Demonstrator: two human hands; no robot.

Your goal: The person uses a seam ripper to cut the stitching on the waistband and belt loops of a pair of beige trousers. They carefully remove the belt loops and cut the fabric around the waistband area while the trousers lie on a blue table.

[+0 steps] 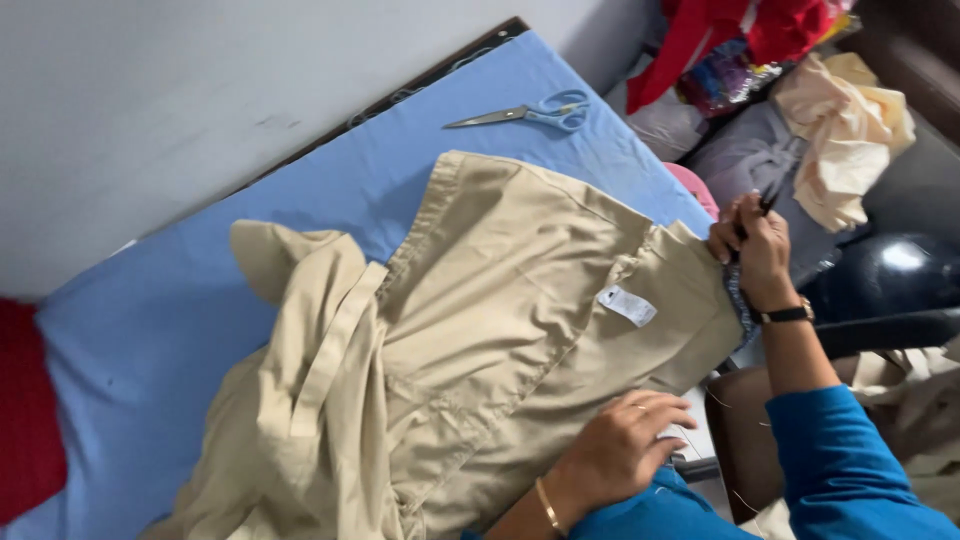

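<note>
A beige garment (480, 330) with a small white label (627, 305) lies spread over a blue-covered table (150, 330). My left hand (620, 450), with a ring and a gold bangle, presses flat on the garment's near edge. My right hand (755, 250), with a black watch on the wrist, is at the garment's far right corner. It pinches a thin dark tool (765, 205) against the cloth edge; what kind of tool it is I cannot tell.
Scissors with light blue handles (530, 112) lie on the table's far end near the wall. Beyond the table's right edge are piled cloths: cream (845, 140), grey (750, 150) and red (760, 30). A red surface (25, 410) borders the table at left.
</note>
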